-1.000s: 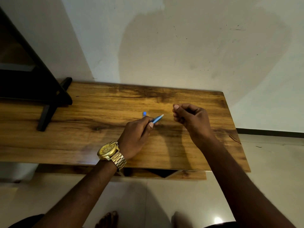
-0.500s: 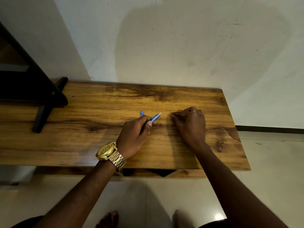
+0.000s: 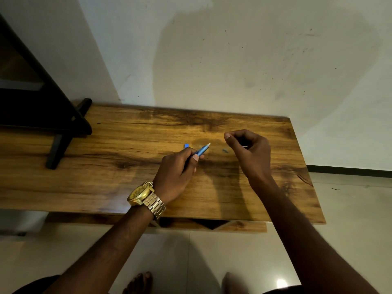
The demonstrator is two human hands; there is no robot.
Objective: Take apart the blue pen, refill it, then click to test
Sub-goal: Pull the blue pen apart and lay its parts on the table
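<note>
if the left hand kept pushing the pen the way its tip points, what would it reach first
Probably the right hand. The blue pen in the left hand points up-right toward its curled fingers; the small blue piece on the table lies just below that line. Depth is unclear.

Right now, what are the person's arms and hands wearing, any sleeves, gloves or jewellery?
Both forearms are bare, with no sleeves in view and no gloves. The left hand has a gold-coloured wristwatch at the wrist: round yellowish dial and a metal link bracelet. The right hand and its wrist carry nothing; no rings can be made out on the fingers of either hand.
</note>
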